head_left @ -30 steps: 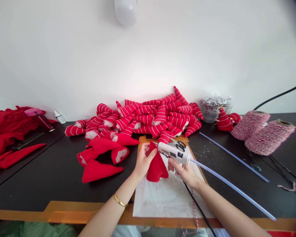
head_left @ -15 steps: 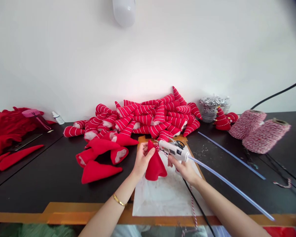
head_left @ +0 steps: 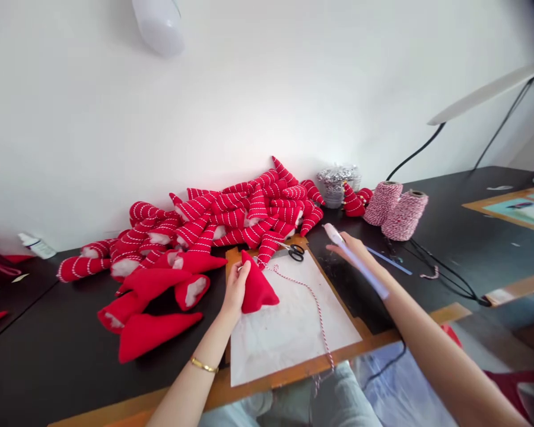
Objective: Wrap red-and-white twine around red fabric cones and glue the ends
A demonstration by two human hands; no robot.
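Observation:
My left hand (head_left: pixel 235 292) is closed on a red felt cone (head_left: pixel 258 290), pinching it near its tip above a white sheet (head_left: pixel 289 347). A red-and-white twine (head_left: pixel 317 299) runs from near the cone's tip across the sheet and over the table edge. Out to the right, my right hand (head_left: pixel 355 252) holds a white hot glue gun (head_left: pixel 333 233), smeared by motion; its grip is mostly hidden. A long translucent glue stick (head_left: pixel 368 274) sticks out of its back. Scissors with black handles (head_left: pixel 296 253) lie at the sheet's far end.
White-stitched red stuffed cones (head_left: pixel 231 219) are heaped by the wall. Plain red cones (head_left: pixel 153 337) lie left of the sheet. Twine spools (head_left: pixel 404 216), a tub of silvery bits (head_left: pixel 336 188) and a loose glue stick (head_left: pixel 391 261) are at the right. A white bottle (head_left: pixel 36 245) stands far left.
My right hand has carried the glue gun away from the cone to the right. My left hand still holds the cone. The view has turned right, uncovering the twine and scissors.

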